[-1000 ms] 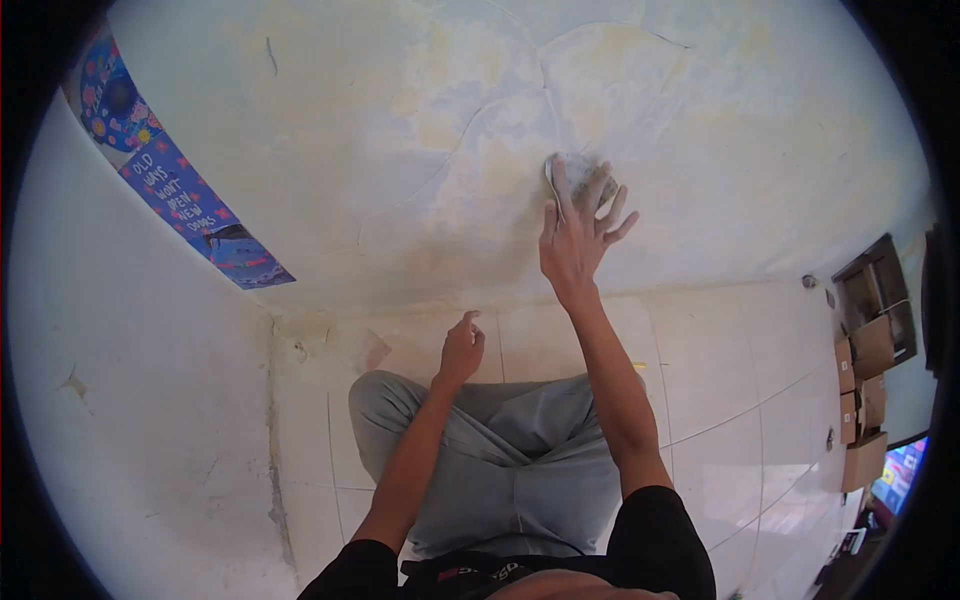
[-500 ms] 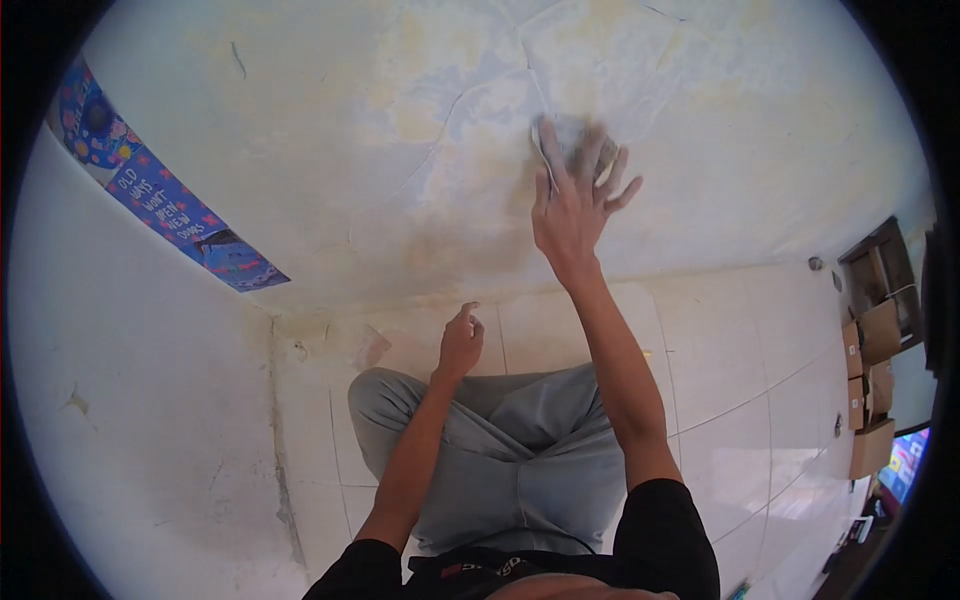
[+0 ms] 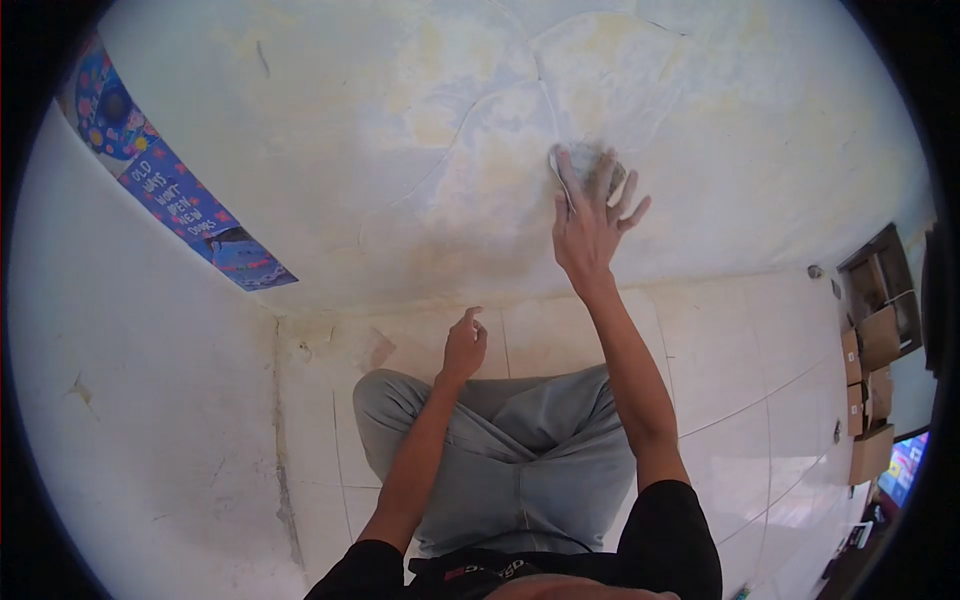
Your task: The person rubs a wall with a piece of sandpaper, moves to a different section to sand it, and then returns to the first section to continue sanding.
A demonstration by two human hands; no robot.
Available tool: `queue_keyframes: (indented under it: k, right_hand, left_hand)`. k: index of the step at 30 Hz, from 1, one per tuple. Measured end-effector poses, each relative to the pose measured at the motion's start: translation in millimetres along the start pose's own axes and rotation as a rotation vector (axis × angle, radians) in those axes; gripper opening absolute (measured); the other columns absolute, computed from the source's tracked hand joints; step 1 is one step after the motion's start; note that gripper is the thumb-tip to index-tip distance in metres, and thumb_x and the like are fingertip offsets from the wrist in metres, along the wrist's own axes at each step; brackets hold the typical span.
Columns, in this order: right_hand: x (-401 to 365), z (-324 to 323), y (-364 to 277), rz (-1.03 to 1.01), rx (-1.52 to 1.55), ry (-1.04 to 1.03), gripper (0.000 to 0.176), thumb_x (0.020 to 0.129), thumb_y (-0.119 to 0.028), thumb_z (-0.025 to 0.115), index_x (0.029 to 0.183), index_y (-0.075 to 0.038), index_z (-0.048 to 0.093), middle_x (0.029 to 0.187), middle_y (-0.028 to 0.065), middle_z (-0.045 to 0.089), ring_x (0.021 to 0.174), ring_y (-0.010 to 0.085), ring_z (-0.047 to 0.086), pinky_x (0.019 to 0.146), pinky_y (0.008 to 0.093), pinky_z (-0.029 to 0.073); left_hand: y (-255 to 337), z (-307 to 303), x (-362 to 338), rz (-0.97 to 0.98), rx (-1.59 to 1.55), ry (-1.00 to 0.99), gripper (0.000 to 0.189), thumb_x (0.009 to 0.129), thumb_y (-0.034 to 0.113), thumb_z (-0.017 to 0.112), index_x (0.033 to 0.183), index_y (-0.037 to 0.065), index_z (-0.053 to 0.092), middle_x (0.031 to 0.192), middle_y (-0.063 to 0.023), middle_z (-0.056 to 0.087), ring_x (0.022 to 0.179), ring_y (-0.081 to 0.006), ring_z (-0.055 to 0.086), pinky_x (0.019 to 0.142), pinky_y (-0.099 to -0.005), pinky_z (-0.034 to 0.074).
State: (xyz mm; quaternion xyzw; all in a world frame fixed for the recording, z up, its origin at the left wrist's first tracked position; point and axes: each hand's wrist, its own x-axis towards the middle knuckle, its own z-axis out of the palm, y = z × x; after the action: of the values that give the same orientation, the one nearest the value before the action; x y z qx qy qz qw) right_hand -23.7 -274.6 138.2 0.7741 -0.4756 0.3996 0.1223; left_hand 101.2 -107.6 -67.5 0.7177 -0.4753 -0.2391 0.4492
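My right hand (image 3: 588, 225) presses a thin grey piece of sandpaper (image 3: 568, 178) flat against the patchy wall (image 3: 400, 130). Its fingers are spread over the sheet, and a pale edge of the paper shows beside the index finger. Most of the sheet is hidden under the hand. Cracks and yellowish and bluish patches run across the wall above it. Low in front of my crossed legs (image 3: 500, 460), my left hand (image 3: 466, 345) hangs with loosely bent fingers near the foot of the wall, holding nothing.
A blue poster strip (image 3: 180, 200) with lettering runs beside the wall corner on the left. Tiled floor (image 3: 740, 400) stretches to the right. Cardboard boxes (image 3: 872, 455), a dark wooden frame (image 3: 885, 285) and a lit screen (image 3: 903, 465) are at the far right.
My right hand and the sandpaper have slid a little down the wall. My left hand stays about where it was. The whole view has shifted slightly.
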Motion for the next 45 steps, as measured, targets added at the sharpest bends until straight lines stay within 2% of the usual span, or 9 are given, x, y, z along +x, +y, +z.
queue_keyframes:
  k: [11, 14, 18, 24, 27, 29, 35, 40, 45]
  right_hand:
    - [16, -6, -6, -0.087, 0.009, 0.092, 0.057, 0.095, -0.035, 0.059, 0.146, -0.050, 0.037, 0.160, 0.0099, 0.027, 0.146, 0.0453, 0.008, 0.111, 0.0669, -0.008]
    - [0, -2, 6, -0.053, -0.044, -0.023, 0.056, 0.096, -0.035, 0.057, 0.146, -0.050, 0.037, 0.160, 0.0093, 0.027, 0.146, 0.0453, 0.009, 0.111, 0.0675, -0.007]
    - [4, -2, -2, -0.049, 0.014, 0.024, 0.056, 0.096, -0.034, 0.056, 0.146, -0.050, 0.037, 0.160, 0.0085, 0.027, 0.146, 0.0454, 0.008, 0.111, 0.0681, -0.006]
    - [14, -11, -12, -0.075, 0.031, 0.055, 0.057, 0.095, -0.035, 0.057, 0.146, -0.051, 0.035, 0.160, 0.0096, 0.027, 0.146, 0.0463, 0.008, 0.111, 0.0683, -0.004]
    - [-4, -2, 4, -0.086, -0.054, -0.019, 0.054, 0.097, -0.033, 0.054, 0.147, -0.045, 0.039, 0.160, 0.0152, 0.025, 0.146, 0.0455, 0.008, 0.112, 0.0643, -0.007]
    - [-6, -3, 7, -0.022, -0.014, -0.033, 0.059, 0.095, -0.032, 0.059, 0.146, -0.050, 0.036, 0.161, 0.0083, 0.025, 0.145, 0.0466, 0.011, 0.112, 0.0682, -0.003]
    - [18, -9, -15, -0.076, 0.016, 0.100, 0.059, 0.094, -0.034, 0.059, 0.146, -0.051, 0.036, 0.161, 0.0091, 0.024, 0.145, 0.0471, 0.013, 0.112, 0.0687, -0.003]
    - [-20, 8, 15, -0.053, -0.013, -0.033, 0.059, 0.094, -0.034, 0.058, 0.147, -0.050, 0.035, 0.161, 0.0094, 0.024, 0.145, 0.0470, 0.014, 0.111, 0.0690, -0.004]
    - [-5, 4, -2, -0.022, -0.019, -0.044, 0.059, 0.094, -0.035, 0.058, 0.147, -0.049, 0.035, 0.161, 0.0093, 0.023, 0.145, 0.0468, 0.011, 0.111, 0.0690, -0.004]
  left_hand:
    - [3, 5, 0, -0.022, -0.014, -0.017, 0.035, 0.086, 0.006, 0.057, 0.121, 0.004, 0.055, 0.087, -0.0180, 0.066, 0.081, -0.0362, 0.065, 0.073, -0.0453, 0.051]
    - [5, 1, 2, -0.027, 0.019, -0.013, 0.034, 0.087, 0.006, 0.057, 0.121, 0.004, 0.055, 0.087, -0.0184, 0.066, 0.081, -0.0364, 0.065, 0.073, -0.0455, 0.051]
    - [1, 4, 2, 0.005, 0.024, -0.006, 0.034, 0.087, 0.006, 0.056, 0.122, 0.004, 0.055, 0.089, -0.0198, 0.066, 0.082, -0.0369, 0.065, 0.073, -0.0455, 0.051]
    - [0, 3, 0, -0.019, 0.011, -0.018, 0.034, 0.087, 0.005, 0.056, 0.122, 0.004, 0.055, 0.090, -0.0203, 0.066, 0.081, -0.0364, 0.065, 0.072, -0.0450, 0.051]
    - [-3, 1, 1, 0.012, -0.002, -0.007, 0.035, 0.087, 0.005, 0.056, 0.122, 0.003, 0.055, 0.090, -0.0198, 0.066, 0.081, -0.0362, 0.065, 0.072, -0.0448, 0.051]
    - [-1, 3, 1, 0.031, -0.016, -0.003, 0.035, 0.087, 0.005, 0.057, 0.122, 0.003, 0.055, 0.089, -0.0195, 0.066, 0.081, -0.0362, 0.065, 0.072, -0.0447, 0.051]
    - [0, 5, 3, 0.013, 0.001, -0.018, 0.035, 0.086, 0.004, 0.058, 0.120, 0.002, 0.055, 0.088, -0.0186, 0.066, 0.080, -0.0357, 0.065, 0.072, -0.0436, 0.051]
    - [-1, 2, 2, -0.001, -0.004, -0.001, 0.035, 0.086, 0.004, 0.058, 0.121, 0.002, 0.055, 0.085, -0.0184, 0.065, 0.079, -0.0351, 0.064, 0.073, -0.0440, 0.051]
    - [2, 3, 1, 0.028, -0.019, -0.001, 0.036, 0.086, 0.004, 0.058, 0.121, 0.003, 0.055, 0.084, -0.0182, 0.065, 0.078, -0.0351, 0.064, 0.072, -0.0439, 0.050]
